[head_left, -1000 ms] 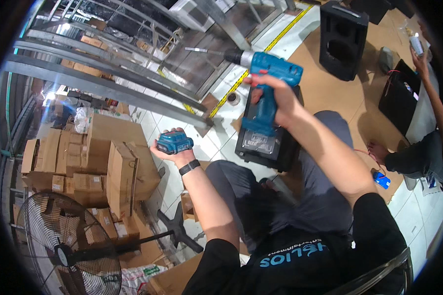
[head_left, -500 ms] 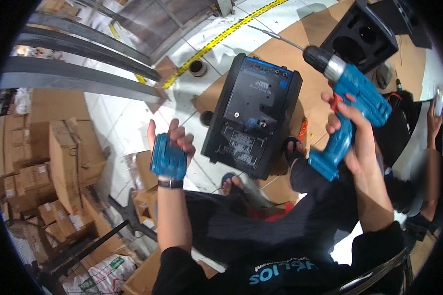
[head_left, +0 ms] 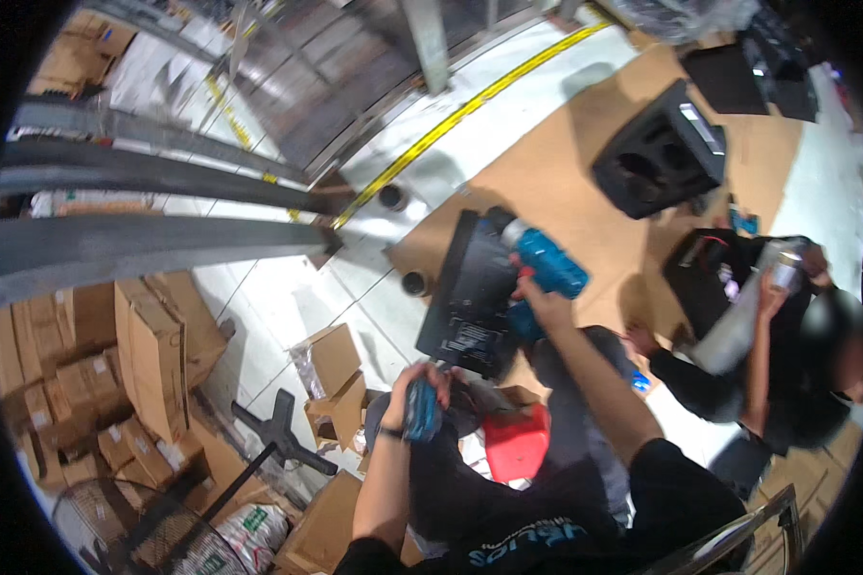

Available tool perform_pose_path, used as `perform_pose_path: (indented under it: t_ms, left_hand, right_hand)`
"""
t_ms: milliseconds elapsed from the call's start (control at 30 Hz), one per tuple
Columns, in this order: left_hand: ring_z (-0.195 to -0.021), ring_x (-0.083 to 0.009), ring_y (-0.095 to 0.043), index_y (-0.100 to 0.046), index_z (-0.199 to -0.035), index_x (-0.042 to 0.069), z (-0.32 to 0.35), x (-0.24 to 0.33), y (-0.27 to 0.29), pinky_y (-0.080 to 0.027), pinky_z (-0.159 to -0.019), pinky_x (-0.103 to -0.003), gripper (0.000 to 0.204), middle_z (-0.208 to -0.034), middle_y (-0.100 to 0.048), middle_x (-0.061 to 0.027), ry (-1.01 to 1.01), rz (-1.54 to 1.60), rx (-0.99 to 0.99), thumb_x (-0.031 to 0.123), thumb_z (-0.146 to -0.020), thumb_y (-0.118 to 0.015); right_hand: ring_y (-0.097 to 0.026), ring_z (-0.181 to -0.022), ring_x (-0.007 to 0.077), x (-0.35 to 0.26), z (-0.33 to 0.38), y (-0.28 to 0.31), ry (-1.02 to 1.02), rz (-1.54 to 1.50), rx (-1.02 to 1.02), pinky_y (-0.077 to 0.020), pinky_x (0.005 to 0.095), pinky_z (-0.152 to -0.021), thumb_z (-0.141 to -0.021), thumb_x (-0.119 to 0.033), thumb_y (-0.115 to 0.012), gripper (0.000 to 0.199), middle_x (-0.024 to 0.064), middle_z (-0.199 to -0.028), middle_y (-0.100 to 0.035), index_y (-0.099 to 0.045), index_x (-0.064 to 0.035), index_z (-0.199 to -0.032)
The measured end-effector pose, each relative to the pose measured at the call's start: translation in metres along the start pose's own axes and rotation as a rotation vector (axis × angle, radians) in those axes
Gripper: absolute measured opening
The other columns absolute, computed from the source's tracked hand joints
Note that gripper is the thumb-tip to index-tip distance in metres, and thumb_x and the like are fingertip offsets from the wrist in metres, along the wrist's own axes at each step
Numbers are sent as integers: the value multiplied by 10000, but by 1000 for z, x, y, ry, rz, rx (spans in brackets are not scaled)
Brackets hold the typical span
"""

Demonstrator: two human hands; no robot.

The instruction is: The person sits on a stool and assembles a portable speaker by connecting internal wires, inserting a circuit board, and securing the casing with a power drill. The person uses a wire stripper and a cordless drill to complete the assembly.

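Observation:
My right hand (head_left: 548,305) is closed round the grip of a blue cordless drill (head_left: 552,261). The drill's dark chuck points to the upper left, over the black speaker cabinet (head_left: 465,331); its lower grip is partly hidden. Closer to my body, my left hand (head_left: 396,410) grips a blue battery pack (head_left: 420,410), its fingers bent over the far end. The battery is apart from the drill. Between my legs and the yellow tape, the speaker lies with its panel facing up, its right part covered by the drill and my right hand.
At the right a person (head_left: 781,383) sits holding a silver can-like object (head_left: 786,268). Another black speaker cabinet (head_left: 662,153) rests on brown cardboard (head_left: 537,153). Cardboard boxes (head_left: 149,355) pile up at left, below grey metal beams (head_left: 153,251). A red object (head_left: 516,441) sits between my legs.
The drill has moved left, nearer my left hand and over the speaker. My left hand with the battery sits lower and further right. The view has shifted, showing more of the other person.

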State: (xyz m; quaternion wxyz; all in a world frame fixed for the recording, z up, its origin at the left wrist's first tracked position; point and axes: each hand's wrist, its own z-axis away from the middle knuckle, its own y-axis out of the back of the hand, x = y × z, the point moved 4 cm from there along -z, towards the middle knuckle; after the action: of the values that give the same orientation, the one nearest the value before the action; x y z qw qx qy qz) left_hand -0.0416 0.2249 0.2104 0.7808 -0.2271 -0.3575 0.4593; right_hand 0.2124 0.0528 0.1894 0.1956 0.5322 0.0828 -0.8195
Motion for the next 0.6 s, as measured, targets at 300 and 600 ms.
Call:
perform_pose_path:
  t_ms: [300, 600]
  left_hand:
    - [-698, -226, -701, -660, -949, 86, 286, 42, -103, -575, -653, -355, 430, -772, -684, -68, 432, -316, 345, 503, -1022, -581]
    - [-623, -214, -657, -650, -892, 104, 301, 159, -221, -551, -596, -354, 462, -722, -664, -67, 417, -580, 15, 546, -998, -570]
  right_hand:
    - [-726, -892, 146, -278, 224, 80, 409, 356, 80, -539, 295, -857, -806, -208, -878, 292, 44, -978, -750, -728, -81, -1021]
    - [-724, -829, 227, -442, 443, 167, 445, -17, 96, -481, 391, -963, -822, -144, -837, 189, 74, -886, -761, -742, -69, -966]
